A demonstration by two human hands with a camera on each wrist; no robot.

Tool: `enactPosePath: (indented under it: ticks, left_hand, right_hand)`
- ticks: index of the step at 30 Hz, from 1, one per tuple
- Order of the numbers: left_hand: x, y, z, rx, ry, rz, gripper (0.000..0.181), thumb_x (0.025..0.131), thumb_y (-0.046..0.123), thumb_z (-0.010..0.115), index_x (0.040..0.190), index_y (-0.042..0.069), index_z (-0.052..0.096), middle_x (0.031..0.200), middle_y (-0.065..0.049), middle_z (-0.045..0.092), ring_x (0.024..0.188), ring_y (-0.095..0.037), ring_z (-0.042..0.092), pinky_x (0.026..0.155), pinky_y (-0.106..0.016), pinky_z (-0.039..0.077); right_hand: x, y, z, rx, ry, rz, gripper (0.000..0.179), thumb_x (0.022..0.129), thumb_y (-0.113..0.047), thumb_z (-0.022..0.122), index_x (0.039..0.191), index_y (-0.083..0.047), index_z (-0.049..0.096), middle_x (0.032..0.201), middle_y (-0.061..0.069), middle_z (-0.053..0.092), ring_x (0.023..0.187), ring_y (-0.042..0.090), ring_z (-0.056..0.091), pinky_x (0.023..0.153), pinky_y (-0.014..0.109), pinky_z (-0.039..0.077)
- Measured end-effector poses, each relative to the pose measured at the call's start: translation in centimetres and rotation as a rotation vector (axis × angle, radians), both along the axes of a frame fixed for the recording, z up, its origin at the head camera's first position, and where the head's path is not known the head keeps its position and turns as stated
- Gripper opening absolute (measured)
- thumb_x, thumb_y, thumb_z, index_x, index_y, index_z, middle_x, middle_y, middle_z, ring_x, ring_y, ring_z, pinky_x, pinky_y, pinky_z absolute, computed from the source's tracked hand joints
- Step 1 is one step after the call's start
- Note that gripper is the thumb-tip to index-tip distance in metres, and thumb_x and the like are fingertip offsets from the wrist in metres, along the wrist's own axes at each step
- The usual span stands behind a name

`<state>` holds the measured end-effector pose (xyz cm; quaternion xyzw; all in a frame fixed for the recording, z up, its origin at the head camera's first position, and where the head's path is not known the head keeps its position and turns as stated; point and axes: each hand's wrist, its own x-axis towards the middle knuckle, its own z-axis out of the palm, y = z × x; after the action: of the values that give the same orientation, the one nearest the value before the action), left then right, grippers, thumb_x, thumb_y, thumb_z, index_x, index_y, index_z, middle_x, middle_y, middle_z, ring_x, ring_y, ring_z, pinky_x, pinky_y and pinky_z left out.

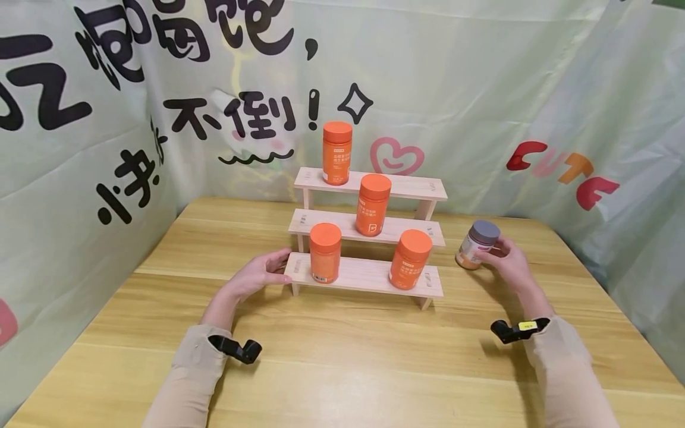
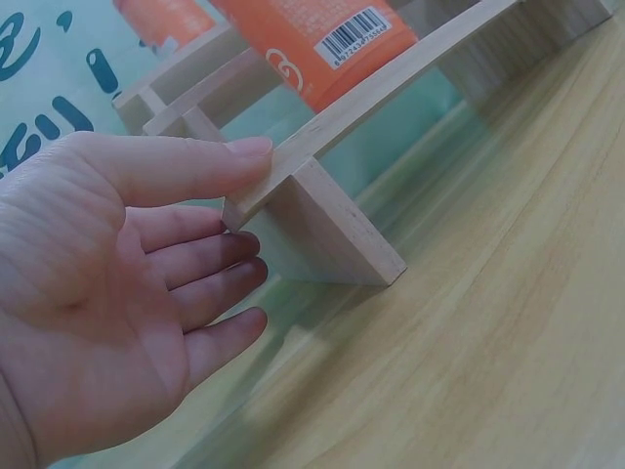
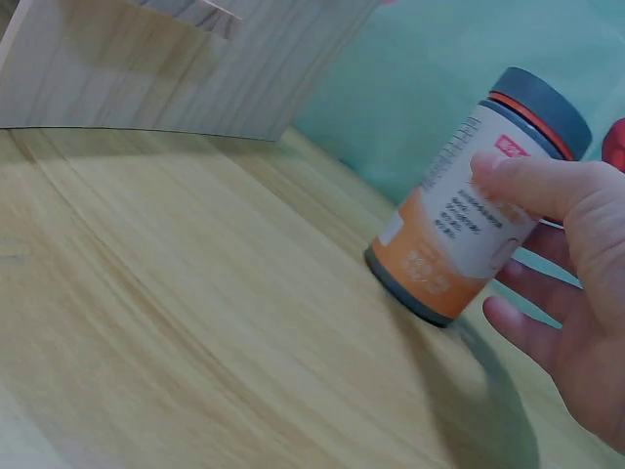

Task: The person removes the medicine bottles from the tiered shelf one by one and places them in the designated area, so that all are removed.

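At the right of the head view, my right hand (image 1: 508,261) holds a grey-lidded supplement bottle (image 1: 478,244) with a white and orange label. Thumb and fingers lie on opposite sides of the bottle (image 3: 469,205) in the right wrist view; whether its base touches the table I cannot tell. My left hand (image 1: 259,274) grips the left end of a three-tier wooden display stand (image 1: 369,274) at its lowest tier. The left wrist view shows the thumb (image 2: 210,168) on that board's end, with the fingers lower down beside it.
Orange bottles stand on the tiers: one on the top (image 1: 337,153), one on the middle (image 1: 373,205), two on the lowest (image 1: 325,252) (image 1: 411,260). Beneath everything is a wood-grain table (image 1: 364,362). A printed curtain (image 1: 455,77) hangs behind and along both sides.
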<state>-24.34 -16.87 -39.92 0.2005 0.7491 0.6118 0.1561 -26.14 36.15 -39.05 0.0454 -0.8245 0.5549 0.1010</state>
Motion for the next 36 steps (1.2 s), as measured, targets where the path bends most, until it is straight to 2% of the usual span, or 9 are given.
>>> enactPosePath:
  ticks: [8,16,21,29,34,36]
  left_hand:
    - [0.1,0.1,0.3,0.002,-0.001,0.001,0.079,0.082,0.003,0.065,0.142,-0.012,0.015,0.146,-0.029,0.020,0.134,-0.041,0.020,0.109,-0.049,0.019]
    - [0.0,0.2,0.3,0.003,0.007,-0.002,0.079,0.082,0.003,0.065,0.142,-0.013,0.016,0.146,-0.030,0.021,0.134,-0.041,0.021,0.109,-0.049,0.019]
    - [0.0,0.2,0.3,0.000,0.008,-0.003,0.078,0.082,0.003,0.065,0.142,-0.013,0.016,0.146,-0.029,0.021,0.134,-0.041,0.022,0.109,-0.048,0.020]
    - [0.1,0.2,0.3,-0.011,0.004,0.003,0.078,0.083,0.003,0.064,0.142,-0.012,0.016,0.147,-0.029,0.020,0.134,-0.041,0.021,0.109,-0.049,0.019]
    - [0.0,0.1,0.2,-0.012,0.009,-0.002,0.079,0.083,0.003,0.065,0.142,-0.012,0.015,0.147,-0.029,0.020,0.134,-0.041,0.022,0.109,-0.049,0.020]
    - [0.0,0.0,0.1,-0.010,0.011,-0.004,0.079,0.083,0.003,0.064,0.142,-0.012,0.015,0.147,-0.029,0.019,0.134,-0.041,0.022,0.109,-0.049,0.020]
  right_hand:
    - [0.7,0.9,1.7,-0.255,0.046,0.061,0.034,0.086,0.001,0.061,0.109,-0.022,0.051,0.097,-0.020,0.059,0.088,-0.008,0.055,0.073,0.005,0.044]
    - [0.5,1.8,3.6,-0.325,0.106,0.114,0.032,0.087,0.004,0.058,0.106,-0.022,0.057,0.096,-0.015,0.065,0.088,-0.006,0.058,0.073,0.006,0.045]
    - [0.4,2.0,5.3,-0.315,0.120,0.102,0.031,0.087,0.002,0.059,0.108,-0.020,0.057,0.097,-0.014,0.066,0.087,-0.004,0.060,0.073,0.007,0.046]
    - [0.3,1.6,8.6,-0.167,0.070,0.058,0.034,0.090,-0.007,0.059,0.121,-0.019,0.051,0.100,-0.018,0.062,0.088,-0.008,0.058,0.074,0.005,0.044]
    - [-0.5,0.4,10.8,-0.149,0.074,0.061,0.041,0.090,-0.011,0.060,0.128,-0.012,0.047,0.102,-0.016,0.062,0.091,-0.005,0.059,0.075,0.006,0.046]
    - [-0.9,-0.2,11.7,-0.101,0.068,0.067,0.047,0.090,-0.015,0.061,0.133,-0.008,0.044,0.104,-0.016,0.060,0.092,-0.004,0.059,0.075,0.007,0.046]
